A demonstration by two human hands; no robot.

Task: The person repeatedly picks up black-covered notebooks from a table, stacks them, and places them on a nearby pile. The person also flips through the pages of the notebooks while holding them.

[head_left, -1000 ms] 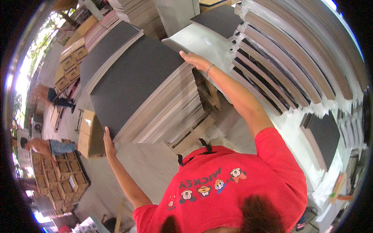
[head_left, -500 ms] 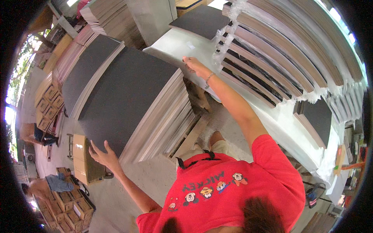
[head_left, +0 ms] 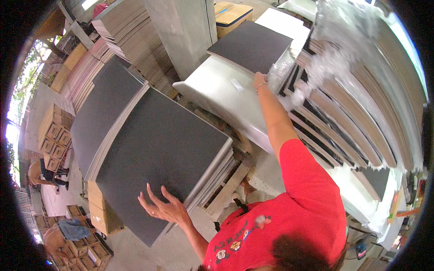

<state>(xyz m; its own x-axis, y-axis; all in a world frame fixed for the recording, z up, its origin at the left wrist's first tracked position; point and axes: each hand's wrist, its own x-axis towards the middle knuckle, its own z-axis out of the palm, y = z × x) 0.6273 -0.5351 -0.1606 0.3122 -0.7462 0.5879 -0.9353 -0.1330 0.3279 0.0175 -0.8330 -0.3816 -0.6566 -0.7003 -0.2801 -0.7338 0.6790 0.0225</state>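
Observation:
A stack of large flat boards with dark grey faces (head_left: 167,140) and pale edges lies in front of me. My left hand (head_left: 165,207) is over its near part with fingers spread, holding nothing; whether it touches the surface is unclear. My right arm reaches far to the right. My right hand (head_left: 260,79) is at the near edge of another dark board (head_left: 251,45), which lies on a white table (head_left: 221,86). Its fingers are mostly hidden, so I cannot see whether they grip the edge. Clear plastic wrap (head_left: 284,67) bunches just beside that hand.
Several upright boards wrapped in plastic (head_left: 352,104) stand in a row on the right. A concrete pillar (head_left: 181,36) rises behind the stack. On the left are a cardboard box (head_left: 100,210), stacked wooden boxes (head_left: 56,135) and two other people bending at the far left.
My right hand has reached farther away, to the dark board's edge on the table. My left hand has moved right, over the stack. The view has shifted with my body.

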